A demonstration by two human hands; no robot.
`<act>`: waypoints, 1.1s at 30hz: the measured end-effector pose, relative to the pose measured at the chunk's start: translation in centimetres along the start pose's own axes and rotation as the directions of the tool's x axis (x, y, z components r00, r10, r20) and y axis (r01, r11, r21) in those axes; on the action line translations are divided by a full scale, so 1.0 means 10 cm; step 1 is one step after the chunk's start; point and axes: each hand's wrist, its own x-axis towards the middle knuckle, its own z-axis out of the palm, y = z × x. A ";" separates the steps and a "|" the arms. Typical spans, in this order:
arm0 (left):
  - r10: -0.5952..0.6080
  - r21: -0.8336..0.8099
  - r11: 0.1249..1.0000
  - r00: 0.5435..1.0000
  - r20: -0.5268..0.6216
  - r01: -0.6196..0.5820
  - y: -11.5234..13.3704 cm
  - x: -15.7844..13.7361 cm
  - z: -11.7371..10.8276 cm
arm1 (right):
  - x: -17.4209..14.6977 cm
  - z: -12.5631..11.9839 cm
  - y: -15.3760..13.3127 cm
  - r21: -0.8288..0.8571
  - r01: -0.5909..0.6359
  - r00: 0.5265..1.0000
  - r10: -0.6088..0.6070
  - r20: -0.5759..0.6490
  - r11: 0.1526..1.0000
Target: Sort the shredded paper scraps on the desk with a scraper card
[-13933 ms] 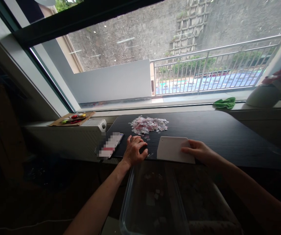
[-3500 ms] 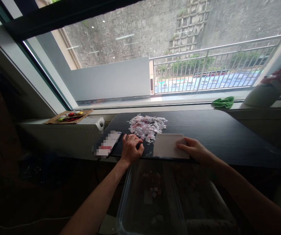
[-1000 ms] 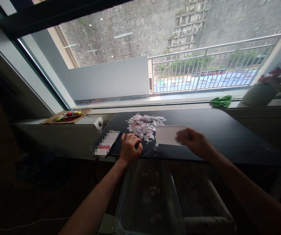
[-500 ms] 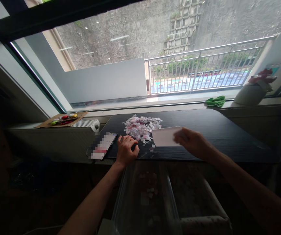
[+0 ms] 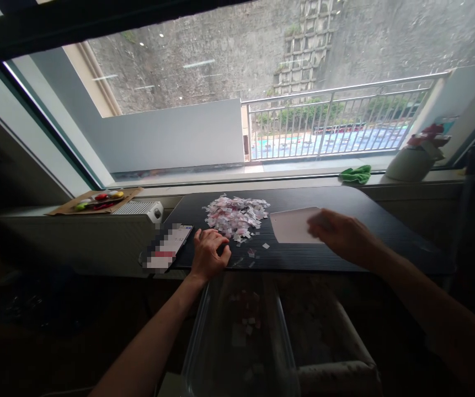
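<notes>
A pale, flat scraper (image 5: 295, 226) with a small hole near one corner is gripped at its right end by my right hand (image 5: 334, 231), which is slightly blurred. To its left, a heap of small white and pinkish paper scraps (image 5: 236, 214) lies on the dark table (image 5: 369, 220), apart from the scraper. A few loose scraps are scattered in front of the heap. My left hand (image 5: 210, 251) rests at the table's front edge beside the heap, fingers loosely bent and thumb apart, with nothing visible in it. A phone (image 5: 171, 248) lies just left of that hand.
Below the table edge stands a clear plastic bin (image 5: 237, 342) with some scraps inside, next to a fabric-covered seat (image 5: 336, 369). A radiator (image 5: 75, 237) carries cardboard with colourful items. On the sill are a green cloth (image 5: 355, 174) and a white bottle (image 5: 413, 160).
My right hand and the scraper have moved right, away from the heap. Loose scraps now show in the gap. My left hand stays by the heap; the view has shifted slightly.
</notes>
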 end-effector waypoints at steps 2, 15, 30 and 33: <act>-0.001 0.006 1.000 1.000 0.001 0.001 0.00 0.00 0.00 | 0.06 0.14 -0.01 0.091 0.023 1.000 -0.025 0.017 0.996; 0.014 0.008 1.000 1.000 -0.002 -0.014 -0.01 -0.01 0.00 | -0.05 -0.19 0.31 0.105 -0.106 0.994 0.106 0.015 0.989; 0.016 0.007 1.000 1.000 0.000 -0.016 0.00 0.00 -0.02 | 0.04 0.06 0.71 0.557 -0.548 0.836 0.391 0.385 0.623; 0.020 0.009 1.000 1.000 0.001 -0.020 0.00 0.00 -0.01 | 0.08 0.10 0.62 0.618 -0.517 0.856 0.367 0.364 0.592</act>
